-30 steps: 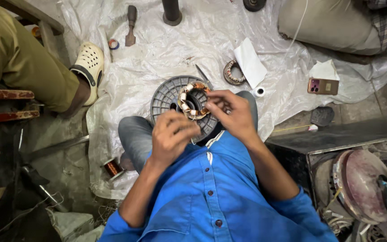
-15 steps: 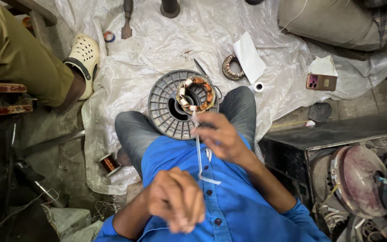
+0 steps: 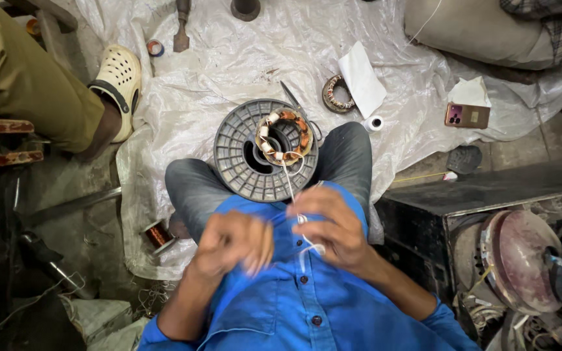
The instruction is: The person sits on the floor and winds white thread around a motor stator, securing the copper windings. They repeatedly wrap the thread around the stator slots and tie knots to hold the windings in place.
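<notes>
Copper windings: the stator ring [image 3: 284, 136], banded with white and orange, rests on the grey ribbed disc [image 3: 242, 159] that lies across the seated person's knees.
White cord: a thin cord [image 3: 292, 192] runs from the stator's near edge down to the right hand.
Right hand [image 3: 333, 227]: fingers pinched on the cord, just in front of the blue shirt [image 3: 294, 299].
Left hand [image 3: 235, 244]: blurred beside the right; fingers curled, but whether they grip the cord cannot be told.
Step in hand: by the look of it, tying or lacing the coils, with the cord drawn out toward the chest.
Next move calls for: likely steady tension and a fine pinch, so the cord stays seated in the winding.
Edges: the disc's rim overhangs both knees; a dark metal cabinet [image 3: 489, 195] stands close on the right.
Open room: crumpled plastic sheet [image 3: 229, 58] ahead, with scissors [image 3: 294, 101], a second ring [image 3: 336, 94], a tape roll [image 3: 374, 123] and a phone [image 3: 466, 116] scattered on it; another person's sandalled foot [image 3: 118, 81] sits at the left edge.
</notes>
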